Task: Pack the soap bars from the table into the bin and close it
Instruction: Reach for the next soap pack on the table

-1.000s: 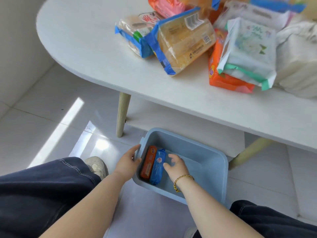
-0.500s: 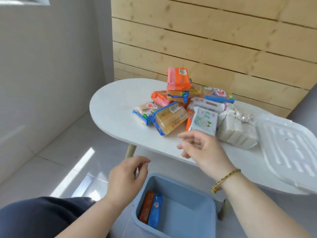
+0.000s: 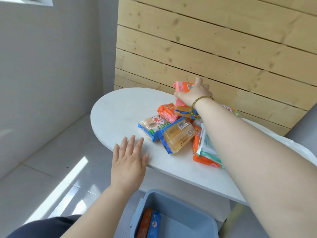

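Right grip (image 3: 193, 93) round topmost soap bar (image 3: 182, 86) — left grip (image 3: 128, 162) flat

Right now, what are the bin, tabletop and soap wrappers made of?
Bin: moulded plastic, matte grey-blue; rounded corners, rolled rim.
Tabletop: white, matte, faintly mottled; painted board or stone-look laminate, can't tell.
Wrappers: thin glossy plastic film; glare, crimped ends, the yellow pack partly see-through. Same film on the top pack the right hand grips.
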{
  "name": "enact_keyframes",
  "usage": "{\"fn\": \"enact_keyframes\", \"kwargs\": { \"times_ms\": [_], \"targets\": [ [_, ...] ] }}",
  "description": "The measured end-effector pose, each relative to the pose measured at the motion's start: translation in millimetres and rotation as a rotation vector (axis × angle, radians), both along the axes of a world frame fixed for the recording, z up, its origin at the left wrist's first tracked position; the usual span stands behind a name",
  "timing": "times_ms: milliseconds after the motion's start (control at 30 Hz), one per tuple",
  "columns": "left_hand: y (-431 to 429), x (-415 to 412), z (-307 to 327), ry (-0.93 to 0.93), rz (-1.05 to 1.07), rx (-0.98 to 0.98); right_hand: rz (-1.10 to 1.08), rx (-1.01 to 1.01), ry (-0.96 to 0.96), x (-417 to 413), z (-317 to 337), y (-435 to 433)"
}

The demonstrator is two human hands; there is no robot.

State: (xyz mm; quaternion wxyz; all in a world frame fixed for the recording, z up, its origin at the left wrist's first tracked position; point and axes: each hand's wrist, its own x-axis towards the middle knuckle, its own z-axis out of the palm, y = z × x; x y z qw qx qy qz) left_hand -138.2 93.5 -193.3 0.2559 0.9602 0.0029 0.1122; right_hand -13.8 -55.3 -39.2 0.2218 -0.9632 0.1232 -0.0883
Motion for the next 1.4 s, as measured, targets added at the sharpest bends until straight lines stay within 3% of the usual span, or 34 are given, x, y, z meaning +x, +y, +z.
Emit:
{"fn": "enact_keyframes", "kwargs": {
  "times_ms": [200, 600, 700, 833, 1000, 1067, 1200, 1400],
  "targets": [
    [2, 5, 1, 0.078, -0.035, 0.09, -0.128, -0.022, 0.193, 30, -13, 10],
    [0, 5, 2, 0.076, -0.032, 0.062, -0.179, 0.044, -0.089, 1, -18, -4],
    [-3, 5, 4, 0.057, -0.026, 0.019, -0.117, 0.222, -0.216, -21, -12, -3],
    [-9, -5, 9, -0.033, -0.037, -0.01, 0.045, 0.618, -0.326, -79, -15, -12],
    [-18, -46, 3, -0.345, -0.321, -0.063, 0.325, 0.886, -0.305, -171, -42, -46],
    [-18, -62, -13, -0.225, -0.389, -0.102, 0.402, 0.877, -0.214, -205, -61, -61],
    [-8, -71, -58, 0.196, -0.228, -0.173, 0.444, 0.839, 0.105, -250, -97, -85],
    [-16, -65, -108, 0.569, -0.096, -0.229, 0.278, 0.868, 0.507, -257, -167, -95]
  ]
}}
